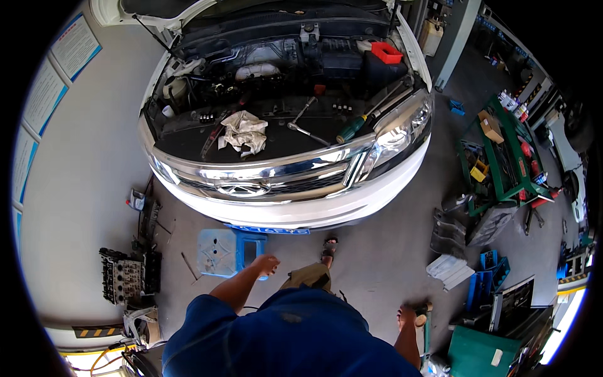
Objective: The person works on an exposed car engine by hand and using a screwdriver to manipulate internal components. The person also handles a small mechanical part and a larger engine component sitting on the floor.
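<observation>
My left hand (267, 265) hangs beside a light-blue plastic stool (217, 252), fingers loosely bent, with nothing visible in it. Low on the right is my right hand (406, 314), its fingers slightly apart and no held thing showing. A green upright piece (427, 336) with tan round parts appears close beside it. In front of me stands a white car (282, 213) with its hood raised. Along the front of its engine bay lie a crumpled whitish rag (243, 132), a ratchet wrench (308, 133), and a green-handled screwdriver (352, 129).
A red tray (386, 53) rests in the engine bay. An engine block (122, 276) lies on the floor at left. To the right are a green tool cart (505, 169), a grey metal post (458, 44), blue boxes (480, 286) and a green cabinet (480, 352).
</observation>
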Demonstrator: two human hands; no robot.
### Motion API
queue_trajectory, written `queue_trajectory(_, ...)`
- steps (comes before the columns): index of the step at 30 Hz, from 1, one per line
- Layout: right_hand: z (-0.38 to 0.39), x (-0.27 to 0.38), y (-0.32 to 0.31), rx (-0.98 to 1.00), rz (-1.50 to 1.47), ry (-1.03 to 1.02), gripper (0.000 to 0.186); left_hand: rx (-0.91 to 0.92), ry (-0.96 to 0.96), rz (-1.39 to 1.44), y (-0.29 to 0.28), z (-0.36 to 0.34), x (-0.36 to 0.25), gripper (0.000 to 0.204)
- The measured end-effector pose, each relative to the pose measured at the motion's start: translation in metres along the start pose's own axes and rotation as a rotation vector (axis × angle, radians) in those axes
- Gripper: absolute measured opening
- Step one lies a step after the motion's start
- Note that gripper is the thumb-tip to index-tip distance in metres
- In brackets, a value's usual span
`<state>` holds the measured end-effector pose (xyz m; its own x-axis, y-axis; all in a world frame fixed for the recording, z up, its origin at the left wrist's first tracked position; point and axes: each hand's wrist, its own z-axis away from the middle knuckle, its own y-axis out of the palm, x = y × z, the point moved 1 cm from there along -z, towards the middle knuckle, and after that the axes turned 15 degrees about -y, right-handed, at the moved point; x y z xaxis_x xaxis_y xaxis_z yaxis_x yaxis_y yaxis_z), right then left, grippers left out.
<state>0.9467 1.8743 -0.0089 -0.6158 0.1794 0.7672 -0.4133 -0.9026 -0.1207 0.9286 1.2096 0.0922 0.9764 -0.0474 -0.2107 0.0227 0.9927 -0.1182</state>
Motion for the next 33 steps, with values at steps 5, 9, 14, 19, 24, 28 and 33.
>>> queue_trajectory(5, -0.114, 0.161, 0.170, 0.109, 0.524, -0.478, 0.012, -0.094, -0.260, 0.088, -0.031, -0.051, -0.025, 0.034)
queue_trajectory(9, -0.195, 0.327, 0.237, 0.097, 0.768, -0.815, 0.019, -0.036, -0.245, 0.170, -0.026, -0.098, -0.104, 0.031)
queue_trajectory(14, -0.243, 0.560, 0.354, 0.128, 0.640, -1.068, 0.020, -0.020, -0.124, 0.337, -0.001, -0.117, -0.223, 0.027)
queue_trajectory(19, -0.272, 0.734, 0.496, 0.343, 0.578, -1.147, 0.025, -0.132, -0.187, 0.498, 0.044, -0.115, -0.269, 0.031)
queue_trajectory(24, -0.306, 0.871, 0.643, 0.607, 0.677, -1.483, 0.026, -0.275, -0.344, 0.730, 0.123, -0.092, -0.290, 0.032)
queue_trajectory(28, -0.371, 0.956, 0.768, 0.765, 0.943, -2.007, 0.027, -0.336, -0.357, 0.914, 0.196, -0.032, -0.359, 0.033)
queue_trajectory(33, -0.379, 0.974, 0.884, 0.800, 1.667, -2.090, 0.025, -0.436, -0.359, 1.036, 0.272, 0.005, -0.409, 0.032)
